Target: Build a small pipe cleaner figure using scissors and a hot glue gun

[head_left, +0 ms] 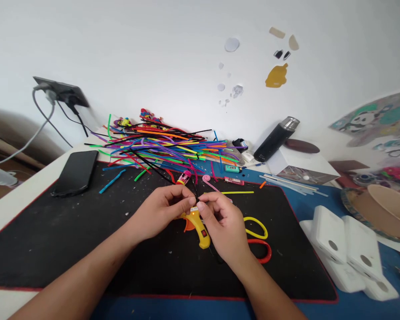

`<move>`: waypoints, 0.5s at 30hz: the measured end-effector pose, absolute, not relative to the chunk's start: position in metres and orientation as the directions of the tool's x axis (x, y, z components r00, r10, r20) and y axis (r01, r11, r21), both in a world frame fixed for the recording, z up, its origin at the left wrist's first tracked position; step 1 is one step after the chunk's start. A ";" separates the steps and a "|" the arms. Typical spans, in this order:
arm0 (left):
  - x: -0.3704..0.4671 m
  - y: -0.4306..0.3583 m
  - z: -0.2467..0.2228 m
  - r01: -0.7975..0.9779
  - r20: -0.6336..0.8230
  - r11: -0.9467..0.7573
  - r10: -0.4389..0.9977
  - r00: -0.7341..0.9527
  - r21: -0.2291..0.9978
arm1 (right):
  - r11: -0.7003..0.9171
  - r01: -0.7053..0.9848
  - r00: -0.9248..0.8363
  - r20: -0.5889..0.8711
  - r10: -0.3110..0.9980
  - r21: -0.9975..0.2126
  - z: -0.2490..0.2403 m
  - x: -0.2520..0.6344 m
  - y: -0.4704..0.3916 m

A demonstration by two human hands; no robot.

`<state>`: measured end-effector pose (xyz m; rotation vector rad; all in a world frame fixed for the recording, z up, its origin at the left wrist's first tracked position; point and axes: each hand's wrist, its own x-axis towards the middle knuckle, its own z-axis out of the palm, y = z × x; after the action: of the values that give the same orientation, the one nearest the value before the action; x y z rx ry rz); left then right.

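Observation:
My left hand [168, 202] and my right hand [223, 218] meet over the mat, thumbs and fingertips pinched together. Between them is a thin black pipe cleaner [196, 189], mostly hidden by the fingers. Just beneath the hands lies a yellow hot glue gun [196, 226] with an orange trigger and a small lit light. Beside my right hand, scissors show one yellow handle loop [266, 231] and one red loop [269, 254]; their blades are hidden. Beyond the fingertips sit a pink-capped small bottle [184, 177] and a pink coiled pipe cleaner [209, 178].
A heap of coloured pipe cleaners [160, 144] lies along the wall. On the black mat [86, 235], a phone [76, 172] rests at the left edge. To the right are white power banks [330, 233] and a bowl [383, 209]; a black flask [275, 140] leans behind.

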<state>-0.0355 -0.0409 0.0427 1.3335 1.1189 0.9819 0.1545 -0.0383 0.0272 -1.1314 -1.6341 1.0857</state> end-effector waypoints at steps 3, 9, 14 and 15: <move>-0.036 -0.041 0.044 0.140 -0.037 0.006 0.976 0.216 0.990 | 0.162 0.175 -0.247 0.115 0.962 -0.971 0.027 0.155 -0.037; -0.036 -0.041 0.042 0.190 -0.015 -0.025 0.978 0.210 0.981 | 0.066 0.154 -0.258 0.024 0.966 -0.986 0.028 0.155 -0.037; -0.037 -0.040 0.042 0.172 0.002 -0.037 0.980 0.199 0.984 | 0.015 0.135 -0.283 -0.024 0.959 -0.991 0.031 0.155 -0.036; -0.037 -0.040 0.042 0.162 0.003 -0.036 0.980 0.201 0.986 | 0.001 0.121 -0.288 -0.034 0.957 -0.993 0.031 0.155 -0.036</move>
<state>-0.0366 -0.0397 0.0419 1.4323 1.1652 0.9898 0.1550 -0.0363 0.0308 -1.1576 -1.5087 1.3777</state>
